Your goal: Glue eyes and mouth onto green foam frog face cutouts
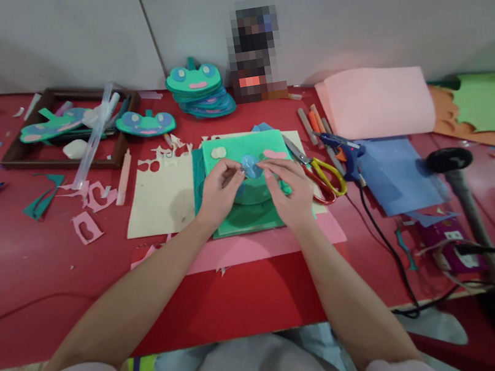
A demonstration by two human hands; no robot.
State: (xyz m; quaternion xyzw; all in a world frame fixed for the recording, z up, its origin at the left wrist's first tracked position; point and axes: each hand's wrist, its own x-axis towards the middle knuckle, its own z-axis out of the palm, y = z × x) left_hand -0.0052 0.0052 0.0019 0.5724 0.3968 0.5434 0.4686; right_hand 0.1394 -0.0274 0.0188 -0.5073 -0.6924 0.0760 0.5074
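Between my two hands is a small round blue felt piece (251,165), pinched at its left edge by my left hand (223,187) and at its right edge by my right hand (289,188). Both sets of fingers are closed. Below them lies a stack of green felt sheets (241,144), with a rounded green cutout (251,192) on it, partly hidden by the hands. Two small cream circles (218,152) sit at the stack's upper left, and pink oval pieces (274,154) at its upper right. Scissors (327,173) with red and yellow handles lie just right of my right hand.
A blue glue gun (345,152) with a black cord is at right, near blue felt (389,173) and pink felt (377,103). Green frog-face pieces (195,85) are stacked at the back. A brown tray (14,149) stands left. A black-headed stand (451,160) rises at right.
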